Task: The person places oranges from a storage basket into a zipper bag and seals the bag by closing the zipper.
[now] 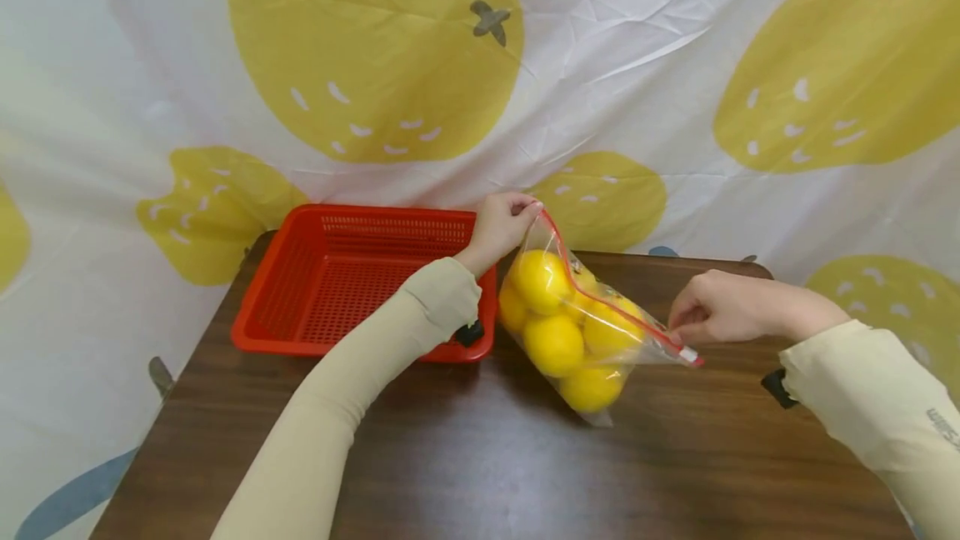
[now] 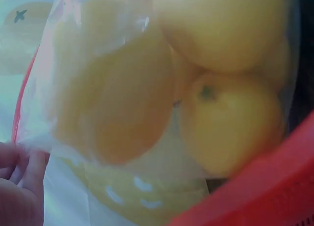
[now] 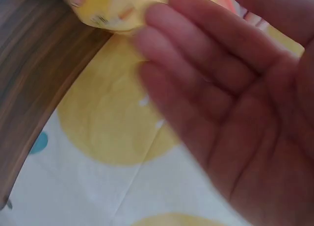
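A clear zip bag (image 1: 633, 361) with a red zip strip holds several round yellow fruits (image 1: 553, 345); one fruit (image 2: 230, 123) shows a green stem spot in the left wrist view. My left hand (image 1: 497, 227) pinches the bag's upper left corner between thumb and fingers. At the opposite end of the strip, my right hand (image 1: 738, 307) grips the bag's edge between thumb and forefinger, close to the white slider (image 1: 687, 354). The right wrist view shows this hand's other fingers (image 3: 181, 84) loosely bent, with the red strip partly hidden behind the forefinger.
Left of the bag, a red plastic basket (image 1: 251, 315) with a slotted bottom stands on the dark wooden table (image 1: 480, 473). My left forearm passes over its front right corner. Behind the table hangs a white cloth (image 1: 600, 40) printed with large yellow fruits.
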`<state>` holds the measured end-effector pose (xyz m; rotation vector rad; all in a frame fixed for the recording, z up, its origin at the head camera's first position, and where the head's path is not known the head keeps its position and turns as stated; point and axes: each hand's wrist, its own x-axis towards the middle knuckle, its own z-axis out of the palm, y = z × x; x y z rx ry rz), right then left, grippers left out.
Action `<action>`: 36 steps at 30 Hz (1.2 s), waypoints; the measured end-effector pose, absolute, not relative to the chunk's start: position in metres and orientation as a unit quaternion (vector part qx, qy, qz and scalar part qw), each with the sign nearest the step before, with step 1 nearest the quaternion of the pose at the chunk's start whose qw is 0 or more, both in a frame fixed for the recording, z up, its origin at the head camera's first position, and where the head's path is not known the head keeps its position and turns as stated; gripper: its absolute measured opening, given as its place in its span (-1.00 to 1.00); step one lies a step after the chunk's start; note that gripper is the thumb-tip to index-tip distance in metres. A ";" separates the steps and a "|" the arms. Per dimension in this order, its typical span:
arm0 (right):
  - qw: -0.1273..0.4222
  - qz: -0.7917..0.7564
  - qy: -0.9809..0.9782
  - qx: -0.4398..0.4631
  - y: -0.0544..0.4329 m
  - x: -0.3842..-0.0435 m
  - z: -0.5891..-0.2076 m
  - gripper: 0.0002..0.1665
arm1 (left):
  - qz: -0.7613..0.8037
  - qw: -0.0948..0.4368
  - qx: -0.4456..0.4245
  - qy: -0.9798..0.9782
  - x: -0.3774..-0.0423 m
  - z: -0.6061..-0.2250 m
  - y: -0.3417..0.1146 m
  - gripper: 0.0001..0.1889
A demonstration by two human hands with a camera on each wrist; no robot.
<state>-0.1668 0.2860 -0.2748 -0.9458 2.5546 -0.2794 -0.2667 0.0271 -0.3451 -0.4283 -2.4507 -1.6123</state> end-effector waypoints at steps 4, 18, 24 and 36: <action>-0.027 -0.048 0.879 -0.474 0.262 -0.178 -0.284 -0.81 | -0.520 0.075 -0.186 -0.830 -0.267 -0.339 0.043 -0.79; -0.241 0.244 0.728 -0.594 0.218 -0.212 -0.306 -0.80 | -0.495 -0.011 -0.261 -0.829 -0.261 -0.327 0.071 -0.76; -0.240 0.147 0.745 -0.605 0.237 -0.216 -0.310 -0.75 | -0.500 -0.014 -0.264 -0.824 -0.250 -0.324 0.069 -0.70; -0.237 0.061 0.815 -0.525 0.270 -0.198 -0.304 -0.84 | -0.194 -0.051 -0.367 -0.908 -0.168 -0.346 0.015 -0.64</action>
